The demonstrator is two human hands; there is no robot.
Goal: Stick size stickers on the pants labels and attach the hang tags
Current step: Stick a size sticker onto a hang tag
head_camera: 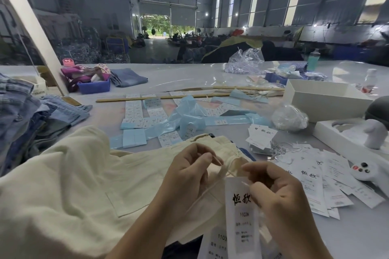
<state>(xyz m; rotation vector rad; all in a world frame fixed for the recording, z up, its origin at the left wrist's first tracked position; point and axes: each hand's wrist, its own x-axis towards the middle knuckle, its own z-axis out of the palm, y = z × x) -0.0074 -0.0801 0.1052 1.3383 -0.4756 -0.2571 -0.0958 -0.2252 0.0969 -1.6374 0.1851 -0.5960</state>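
Note:
Cream pants [69,185] lie spread over the table in front of me. My left hand [189,172] pinches a thin cream drawstring or loop [223,171] at the waistband. My right hand [273,191] pinches the string at the top of a white hang tag [240,212] printed with black characters, which hangs below my fingers. A second white tag [219,242] lies under it. Loose hang tags [328,183] are scattered at the right. Sheets of size stickers [134,109] on blue backing lie across the middle of the table.
Folded jeans [27,115] are stacked at the left. A blue bin [94,87] stands at the back left, wooden sticks [164,97] in the middle, white boxes [324,99] and a white controller [366,171] at the right. A plastic bag of strings [289,118] sits beside the tags.

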